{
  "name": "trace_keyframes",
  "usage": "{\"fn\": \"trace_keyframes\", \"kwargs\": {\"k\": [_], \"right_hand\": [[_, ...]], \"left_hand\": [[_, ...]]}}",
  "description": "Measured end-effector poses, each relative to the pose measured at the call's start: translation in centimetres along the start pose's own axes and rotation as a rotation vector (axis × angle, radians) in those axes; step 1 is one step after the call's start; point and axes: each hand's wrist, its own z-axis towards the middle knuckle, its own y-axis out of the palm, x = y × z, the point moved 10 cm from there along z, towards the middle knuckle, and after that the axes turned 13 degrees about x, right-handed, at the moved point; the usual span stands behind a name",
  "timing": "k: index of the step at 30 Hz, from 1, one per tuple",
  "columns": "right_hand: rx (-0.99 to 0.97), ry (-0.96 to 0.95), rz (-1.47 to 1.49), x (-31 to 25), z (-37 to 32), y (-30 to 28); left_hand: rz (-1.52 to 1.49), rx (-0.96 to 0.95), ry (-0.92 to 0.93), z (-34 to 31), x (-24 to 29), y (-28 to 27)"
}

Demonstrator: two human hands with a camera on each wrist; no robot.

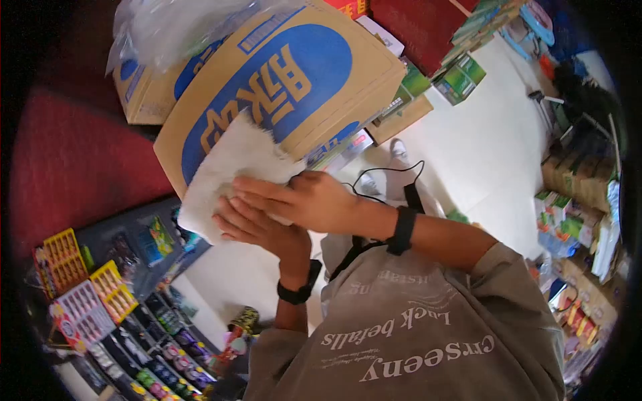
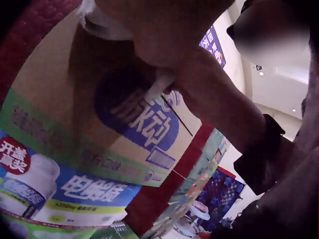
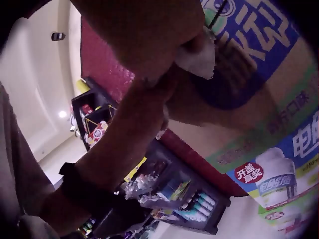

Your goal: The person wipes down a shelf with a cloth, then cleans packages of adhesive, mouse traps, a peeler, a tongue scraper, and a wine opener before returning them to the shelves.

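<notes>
A fluffy white cloth (image 1: 231,150) overlaps the lower left corner of a large brown carton (image 1: 368,93) with a blue oval and tan lettering. My left hand (image 1: 257,230) holds the cloth from below, fingers lying across it. Crossing over that hand, my right hand (image 1: 291,200) holds the cloth too, its long fingers pointing left. Its thumb lies near the cloth's right edge. Seen from the left wrist, a bunched bit of cloth (image 2: 104,25) sticks out past the fingers. The right wrist view has a white corner of cloth (image 3: 199,62) poking out under the hand. The palms are hidden.
Clear plastic wrap (image 1: 160,33) covers a second carton behind. Below left stands a dark shelf rack (image 1: 140,240) with several packaged goods. Green boxes (image 1: 460,79) sit on the pale floor (image 1: 508,134). More cartons (image 1: 575,180) are stacked at far right.
</notes>
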Motion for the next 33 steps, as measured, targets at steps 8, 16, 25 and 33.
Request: {"fn": "trace_keyframes", "kwargs": {"k": [8, 16, 25, 33], "right_hand": [[0.227, 0.248, -0.112, 12.7, -3.5, -9.3], [0.312, 0.32, -0.02, 11.2, -5.9, -7.3], [0.039, 0.2, 0.163, 3.5, -3.5, 1.4], [0.08, 0.218, 0.02, 6.6, -4.3, -2.3]], "left_hand": [[-0.147, -0.142, 0.376, 0.7, 14.0, 7.7], [-0.09, -0.426, 0.466, -0.2, 11.7, 8.5], [-0.016, -0.196, 0.398, -3.7, -0.5, 3.4], [-0.061, -0.208, 0.495, -2.9, 3.8, 5.3]]}}
